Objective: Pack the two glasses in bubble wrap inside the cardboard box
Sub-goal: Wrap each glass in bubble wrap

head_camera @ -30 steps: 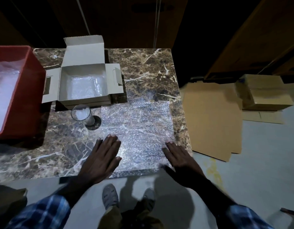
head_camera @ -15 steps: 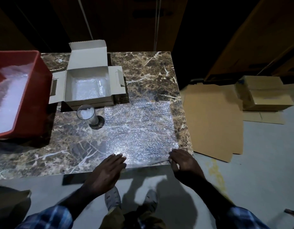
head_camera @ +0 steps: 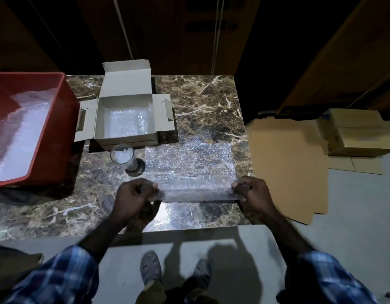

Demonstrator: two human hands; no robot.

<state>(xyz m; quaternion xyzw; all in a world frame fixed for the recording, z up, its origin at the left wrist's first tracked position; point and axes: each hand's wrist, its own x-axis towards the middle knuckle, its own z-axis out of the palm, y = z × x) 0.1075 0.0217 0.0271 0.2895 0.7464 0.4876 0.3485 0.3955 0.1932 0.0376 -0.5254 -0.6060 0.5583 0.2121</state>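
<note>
At the worktop's (head_camera: 211, 102) near edge, both hands, flat a second ago, now pinch the bubble wrap's (head_camera: 189, 163) near corners, left hand (head_camera: 132, 197) and right hand (head_camera: 253, 194), apparently folding it. The bare glass (head_camera: 123, 155) waits beside the cardboard box (head_camera: 126, 119).

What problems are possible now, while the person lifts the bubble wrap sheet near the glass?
1. The glass stands right beside the far left corner of the bubble wrap sheet; if the left hand and right hand pull the sheet sideways, it may knock the glass over.
2. The glass also stands close to the cardboard box, so reaching for it may be awkward.
</note>
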